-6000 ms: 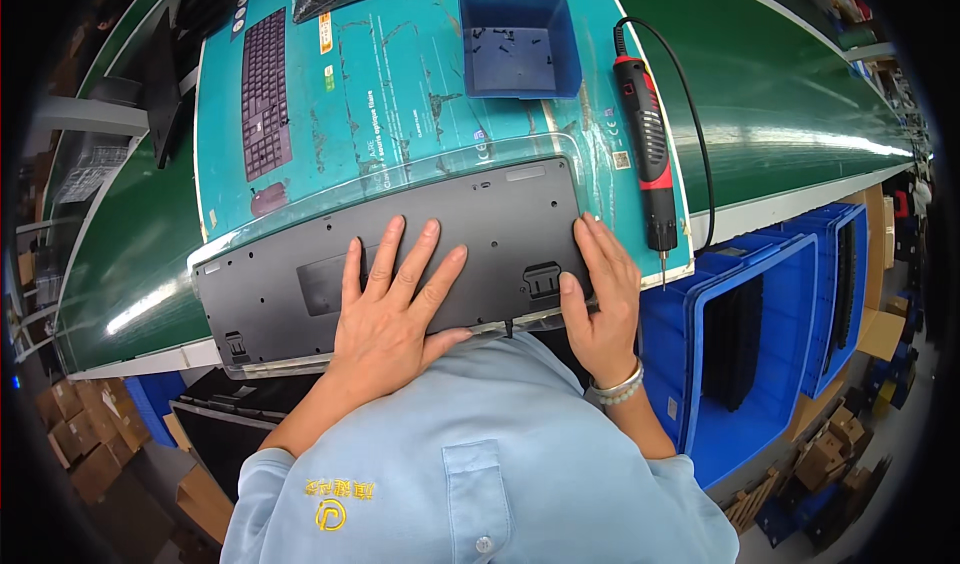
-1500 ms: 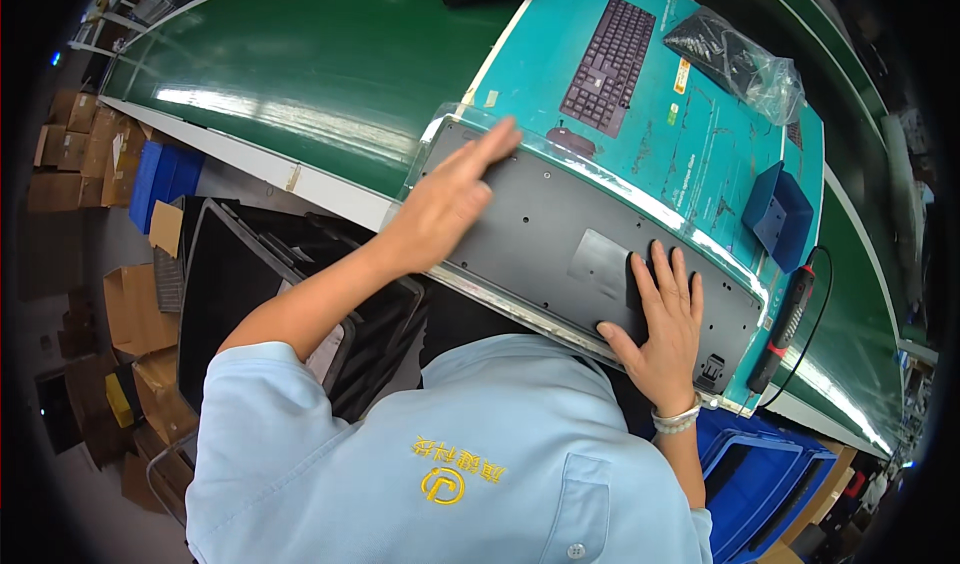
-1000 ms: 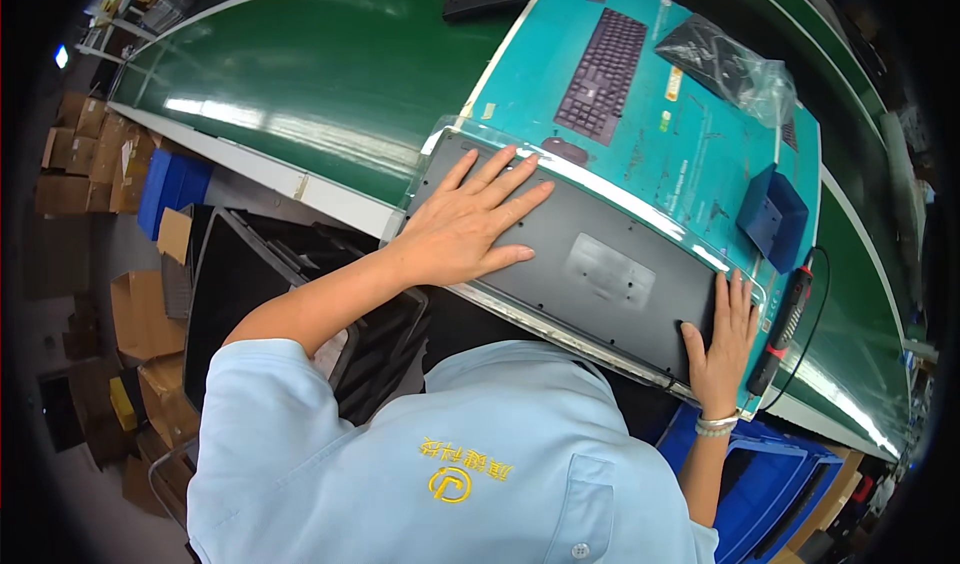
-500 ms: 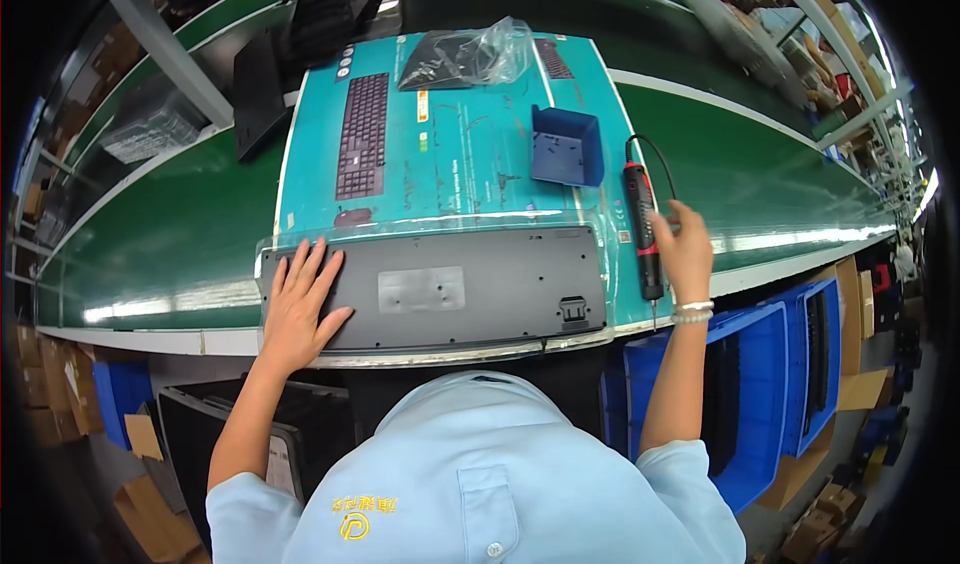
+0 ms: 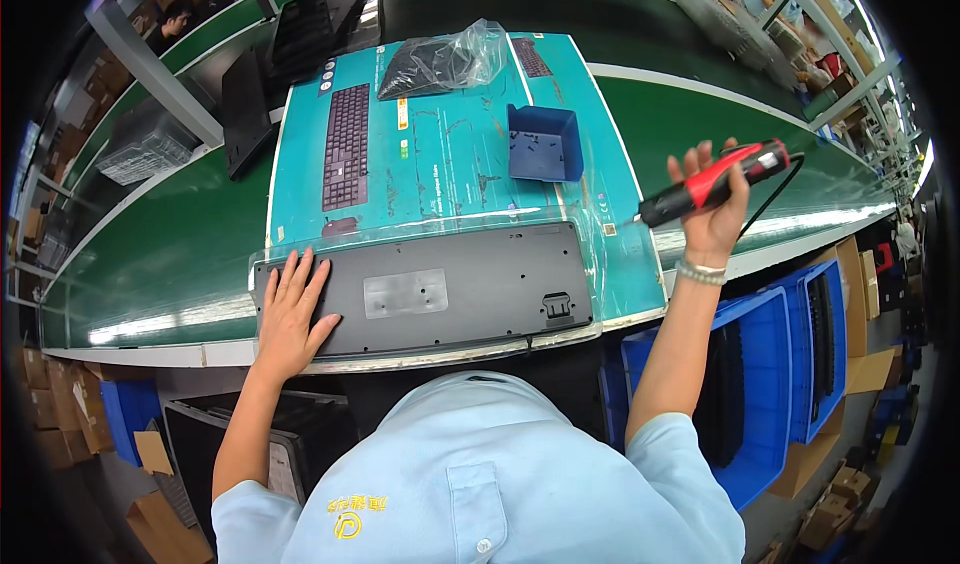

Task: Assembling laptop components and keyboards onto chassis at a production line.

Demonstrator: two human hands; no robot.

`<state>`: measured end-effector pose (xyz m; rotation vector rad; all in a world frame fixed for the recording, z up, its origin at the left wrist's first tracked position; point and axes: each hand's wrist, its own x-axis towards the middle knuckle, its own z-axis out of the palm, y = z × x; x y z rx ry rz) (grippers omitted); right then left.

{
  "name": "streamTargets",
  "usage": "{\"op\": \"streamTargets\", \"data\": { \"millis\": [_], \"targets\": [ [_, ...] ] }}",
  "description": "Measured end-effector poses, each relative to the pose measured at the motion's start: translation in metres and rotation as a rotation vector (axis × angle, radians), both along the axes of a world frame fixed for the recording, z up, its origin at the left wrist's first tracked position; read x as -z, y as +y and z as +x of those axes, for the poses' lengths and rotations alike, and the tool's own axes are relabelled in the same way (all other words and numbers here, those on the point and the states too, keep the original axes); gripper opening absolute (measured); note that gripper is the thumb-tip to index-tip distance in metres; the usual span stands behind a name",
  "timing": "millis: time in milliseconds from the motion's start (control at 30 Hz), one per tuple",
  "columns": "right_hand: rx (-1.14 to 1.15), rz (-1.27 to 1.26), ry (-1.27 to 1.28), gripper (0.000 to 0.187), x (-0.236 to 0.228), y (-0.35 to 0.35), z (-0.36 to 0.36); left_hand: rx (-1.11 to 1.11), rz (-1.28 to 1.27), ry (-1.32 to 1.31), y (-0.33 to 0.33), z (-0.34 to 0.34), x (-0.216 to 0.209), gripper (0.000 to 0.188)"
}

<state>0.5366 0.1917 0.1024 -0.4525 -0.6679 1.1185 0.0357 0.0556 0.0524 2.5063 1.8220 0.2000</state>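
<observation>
A dark grey keyboard (image 5: pixel 480 274) lies with its underside up on clear plastic at the near edge of the bench. My left hand (image 5: pixel 291 309) rests flat on its left end, fingers spread. In the air to the right of the keyboard, my right hand (image 5: pixel 715 214) grips a red and black electric screwdriver (image 5: pixel 712 184). The tool lies slantwise, its bit pointing left toward the bench, its cord hanging behind my hand. Beyond the keyboard's right half stands a blue bin (image 5: pixel 545 146) with several small dark screws in it.
A teal printed cardboard sheet (image 5: pixel 440 179) covers the bench. At its far side lies a black item in clear plastic (image 5: pixel 445 62). Blue crates (image 5: pixel 755 394) holding dark keyboards stand below the bench at right. A green conveyor (image 5: pixel 740 154) runs behind.
My right hand has picked the electric screwdriver up off the cardboard and tilted it leftward. My left hand stays on the keyboard. The view has shifted a little, and a person now shows at far left.
</observation>
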Motion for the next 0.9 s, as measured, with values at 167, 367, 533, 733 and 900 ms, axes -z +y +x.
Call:
{"op": "streamTargets", "data": {
  "millis": [167,367,533,733,900],
  "targets": [
    [-0.449,0.229,0.054,0.051,-0.038,0.042,-0.017,0.004,0.000,-0.009,0.004,0.001,-0.002,0.064],
    [0.013,0.136,-0.355,0.049,-0.032,0.098,-0.103,-0.009,-0.005,-0.016,0.002,0.002,-0.003,0.064],
    [0.204,0.051,-0.547,0.045,-0.002,0.125,-0.131,-0.016,-0.018,-0.030,0.002,0.002,-0.005,0.065],
    [0.326,0.053,-0.682,0.043,0.019,0.136,-0.137,-0.022,-0.031,-0.037,0.004,0.003,-0.006,0.066],
    [0.398,0.080,-0.748,0.044,0.014,0.139,-0.129,-0.027,-0.038,-0.033,0.005,0.002,-0.006,0.066]
  ]
}}
